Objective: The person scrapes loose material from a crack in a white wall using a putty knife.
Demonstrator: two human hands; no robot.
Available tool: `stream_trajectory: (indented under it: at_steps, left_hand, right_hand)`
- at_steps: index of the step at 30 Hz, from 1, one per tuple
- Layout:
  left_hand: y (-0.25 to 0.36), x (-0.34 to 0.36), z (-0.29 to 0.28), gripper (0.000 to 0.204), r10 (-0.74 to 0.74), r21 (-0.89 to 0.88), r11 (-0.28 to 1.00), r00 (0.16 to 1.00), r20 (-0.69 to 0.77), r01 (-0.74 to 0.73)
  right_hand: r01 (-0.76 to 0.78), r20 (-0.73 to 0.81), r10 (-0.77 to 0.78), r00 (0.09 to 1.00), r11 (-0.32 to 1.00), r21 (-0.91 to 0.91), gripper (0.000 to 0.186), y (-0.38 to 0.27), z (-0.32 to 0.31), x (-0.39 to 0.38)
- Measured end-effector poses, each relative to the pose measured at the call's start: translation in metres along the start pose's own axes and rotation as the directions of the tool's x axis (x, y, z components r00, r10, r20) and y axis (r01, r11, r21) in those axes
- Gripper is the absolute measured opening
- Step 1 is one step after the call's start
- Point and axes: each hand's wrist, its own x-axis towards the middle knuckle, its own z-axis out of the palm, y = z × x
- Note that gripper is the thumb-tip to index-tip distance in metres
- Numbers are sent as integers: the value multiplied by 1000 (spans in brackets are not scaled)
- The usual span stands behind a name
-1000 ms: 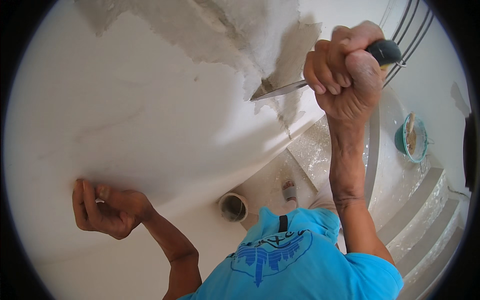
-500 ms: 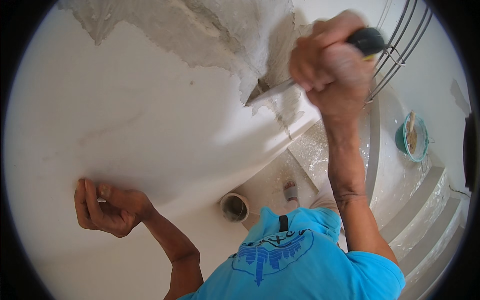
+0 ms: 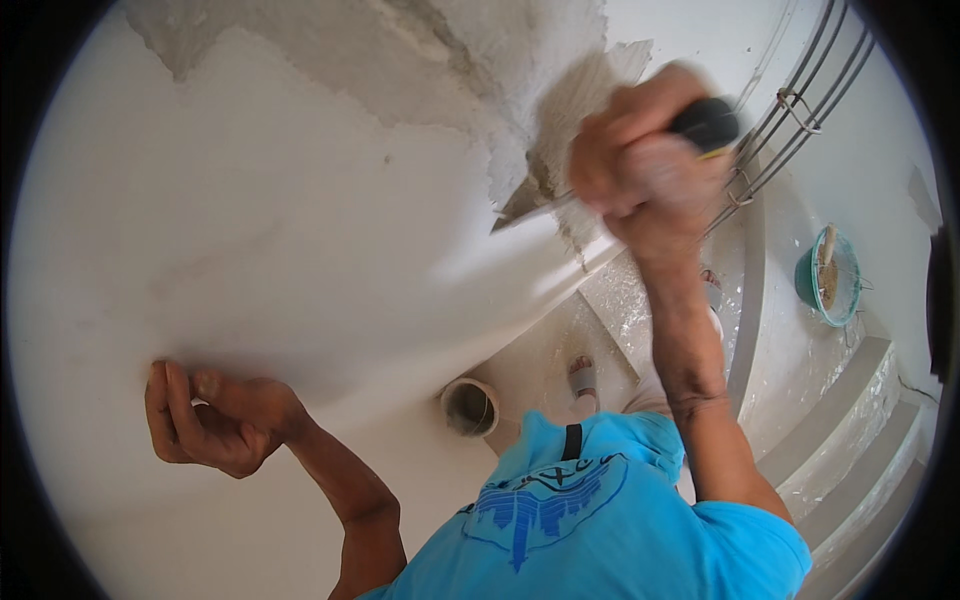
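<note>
My right hand (image 3: 655, 150), blurred by motion, is wrapped round the black handle (image 3: 706, 124) of a scraper. Its thin metal blade (image 3: 540, 212) lies against the white wall (image 3: 330, 240), at the edge of a patch of rough grey plaster (image 3: 510, 60). A dark, broken hollow shows beside the blade. Lower left, my left hand (image 3: 220, 415) rests its fingertips and knuckles against the smooth wall. Its fingers are curled together, and nothing shows in the palm.
Below stands a bucket (image 3: 469, 407) on the floor at the wall's foot. A teal bucket (image 3: 829, 275) with sandy material and a stick-like handle sits by the steps (image 3: 840, 420) on the right. Metal rods tied with wire (image 3: 795, 105) rise at the upper right.
My right hand has shifted slightly left and downward with the scraper, and the blade tip sits a little lower on the wall. My left hand has stayed almost still.
</note>
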Motion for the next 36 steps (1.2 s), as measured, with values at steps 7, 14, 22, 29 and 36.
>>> stream_trajectory:
  at_steps: [7,14,22,29,36]
  left_hand:
    - [3,5,-7,15,15,66,998,1000,-16,-14]
    - [5,2,1,15,-43,28,999,999,-18,44]
    - [0,0,0,15,-13,32,999,1000,-8,13]
    - [4,2,-2,15,-36,28,999,999,-6,36]
    - [5,3,6,16,-31,37,999,1000,2,31]
  right_hand:
    - [177,350,-137,927,980,-86,13,-30,-15,17]
    - [141,334,-123,934,989,-32,12,-26,-16,27]
    - [136,311,-129,942,991,0,12,-28,-22,26]
    - [109,273,-114,955,993,35,10,-17,-28,23]
    - [49,82,-61,995,990,135,8,-2,-25,11]
